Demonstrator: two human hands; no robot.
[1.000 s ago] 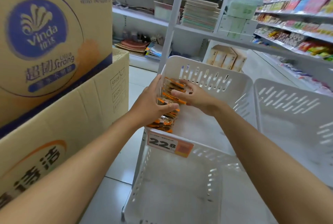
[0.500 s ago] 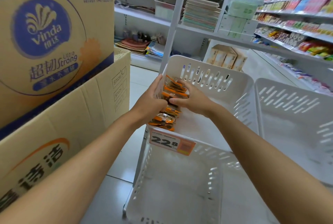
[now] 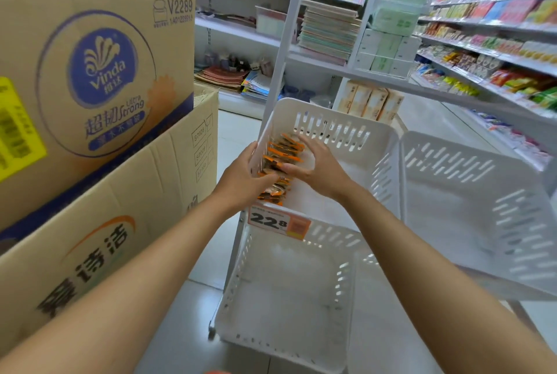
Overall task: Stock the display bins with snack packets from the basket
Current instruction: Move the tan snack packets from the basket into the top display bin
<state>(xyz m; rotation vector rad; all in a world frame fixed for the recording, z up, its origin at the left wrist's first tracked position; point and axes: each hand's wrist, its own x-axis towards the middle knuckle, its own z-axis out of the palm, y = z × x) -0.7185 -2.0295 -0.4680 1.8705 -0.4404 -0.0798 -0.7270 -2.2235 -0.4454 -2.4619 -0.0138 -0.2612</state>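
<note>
A row of orange snack packets (image 3: 284, 153) stands on edge against the left wall of the upper white display bin (image 3: 346, 122). My left hand (image 3: 241, 182) clasps that wall from outside, its thumb laid across the near packets. From the right, my right hand (image 3: 321, 168) presses the row with straight fingers. The lowest packets are hidden behind my left hand. The basket is out of view.
A second white bin (image 3: 286, 298) sits below, behind an orange price tag reading 22.8 (image 3: 278, 222). Another white bin (image 3: 470, 199) adjoins on the right. Stacked cardboard cartons (image 3: 99, 96) stand close on the left. Stocked shelves (image 3: 488, 51) line the aisle beyond.
Both hands stay on the packets. The row has been squeezed tighter and more upright against the bin's left wall, and my right hand's fingers have spread flatter along it.
</note>
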